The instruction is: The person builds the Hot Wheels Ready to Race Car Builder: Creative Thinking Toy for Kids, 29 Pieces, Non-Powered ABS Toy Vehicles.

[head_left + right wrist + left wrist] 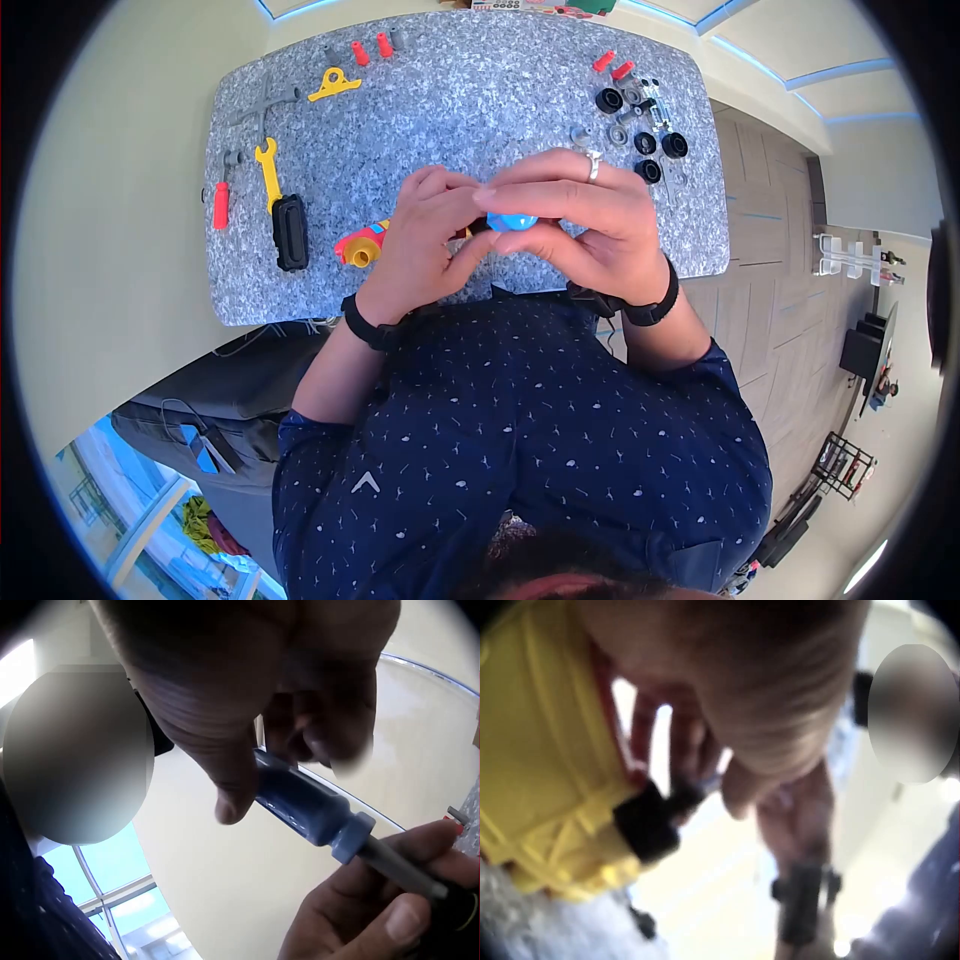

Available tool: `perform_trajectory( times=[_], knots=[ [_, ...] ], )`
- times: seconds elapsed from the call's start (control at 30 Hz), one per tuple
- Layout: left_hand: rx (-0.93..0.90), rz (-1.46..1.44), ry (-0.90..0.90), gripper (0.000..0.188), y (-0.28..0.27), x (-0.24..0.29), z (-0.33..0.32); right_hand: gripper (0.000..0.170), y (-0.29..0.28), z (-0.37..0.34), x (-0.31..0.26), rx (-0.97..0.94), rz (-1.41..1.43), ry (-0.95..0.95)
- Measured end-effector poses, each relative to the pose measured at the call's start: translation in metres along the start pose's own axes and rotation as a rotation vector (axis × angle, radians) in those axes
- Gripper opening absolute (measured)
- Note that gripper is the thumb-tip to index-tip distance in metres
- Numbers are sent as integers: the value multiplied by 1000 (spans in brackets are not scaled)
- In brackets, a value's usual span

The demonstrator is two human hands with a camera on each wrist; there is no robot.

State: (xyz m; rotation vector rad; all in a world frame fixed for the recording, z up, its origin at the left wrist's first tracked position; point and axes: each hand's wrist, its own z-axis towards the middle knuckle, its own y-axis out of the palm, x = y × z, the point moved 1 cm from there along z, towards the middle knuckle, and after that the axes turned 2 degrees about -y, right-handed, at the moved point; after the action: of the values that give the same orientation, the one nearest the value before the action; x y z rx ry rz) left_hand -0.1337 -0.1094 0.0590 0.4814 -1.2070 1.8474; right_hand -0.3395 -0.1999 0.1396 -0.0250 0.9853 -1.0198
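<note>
Close to the near table edge, my right hand (600,215) pinches the blue handle of a toy screwdriver (300,802) between thumb and fingers. Its grey shaft points at a small black part beside my left fingertips in the right wrist view. My left hand (425,235) grips a red and yellow toy piece (362,246), partly hidden behind the palm in the head view. In the left wrist view the yellow side of the toy fills the left, with a black round part (649,821) sticking out of it toward the screwdriver. The left thumb and a fingertip lie along the shaft's tip.
On the table's left lie a yellow wrench (268,175), a black oblong part (290,232), a red-handled screwdriver (221,205), a grey cross-shaped piece (265,108) and a yellow bracket (333,85). Several black wheels (675,145) and small grey and red pieces lie at the right.
</note>
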Motion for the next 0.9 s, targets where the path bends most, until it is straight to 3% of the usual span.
perform_trajectory(
  times=[0.07,0.13,0.33,0.5,0.67,0.73,0.83,0.9],
  knots=[
    [-7,-26,-77,24,0,3,0,35,-5,-3,-13,-8,15,142],
    [-18,-26,-88,26,1,3,-1,38,3,3,-7,75,-21,18],
    [-26,-7,20,32,-1,-3,-1,56,2,-6,8,-25,156,47],
    [-26,-59,-35,31,-2,3,3,43,1,-6,-11,12,66,195],
    [32,-11,65,32,0,-4,-1,42,8,-7,7,38,107,45],
    [8,-19,-1,32,-1,2,1,42,7,-9,12,60,112,34],
    [-24,-13,-45,31,0,3,0,38,8,-11,1,114,156,170],
    [-29,3,-31,31,-1,1,-1,39,1,-2,-5,47,238,161]
  ],
)
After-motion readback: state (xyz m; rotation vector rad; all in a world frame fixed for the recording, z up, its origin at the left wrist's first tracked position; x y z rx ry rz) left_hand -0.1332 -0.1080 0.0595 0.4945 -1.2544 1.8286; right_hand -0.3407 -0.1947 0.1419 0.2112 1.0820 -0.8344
